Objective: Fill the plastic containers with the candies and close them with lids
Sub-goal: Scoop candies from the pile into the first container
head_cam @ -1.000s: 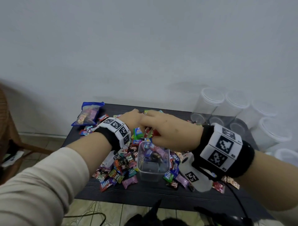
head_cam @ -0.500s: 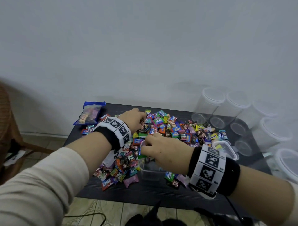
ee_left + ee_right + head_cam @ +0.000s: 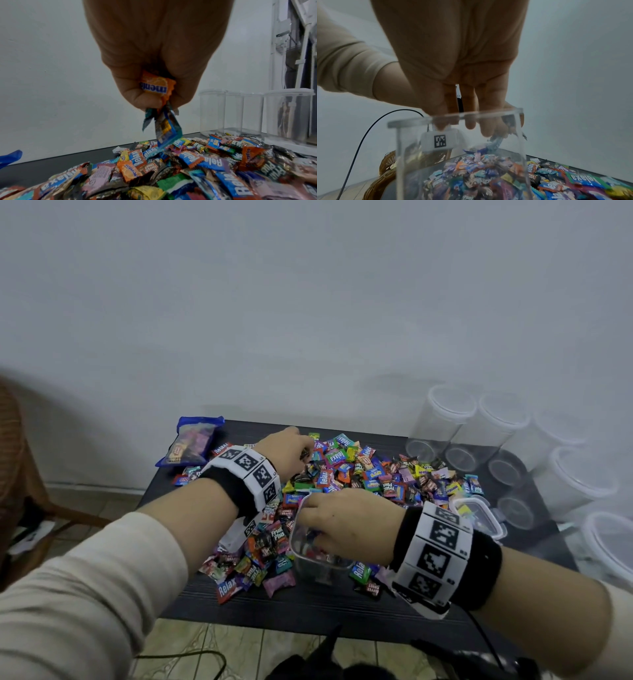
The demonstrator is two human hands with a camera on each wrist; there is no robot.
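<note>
Since a second ago the right hand [image 3: 346, 522] has been brought from above the pile down into the square clear container [image 3: 317, 565]; its fingers [image 3: 471, 121] are straightened past the rim, so a handful is judged just released. The container stands at the near edge of the dark ribbed surface [image 3: 308, 604], partly filled. The left hand [image 3: 154, 67] is clenched on several crinkly foil-wrapped candies [image 3: 155, 85], lifted from the glossy, many-coloured heap [image 3: 376, 474]. Tall round lidded jars [image 3: 445, 419] are seen empty.
</note>
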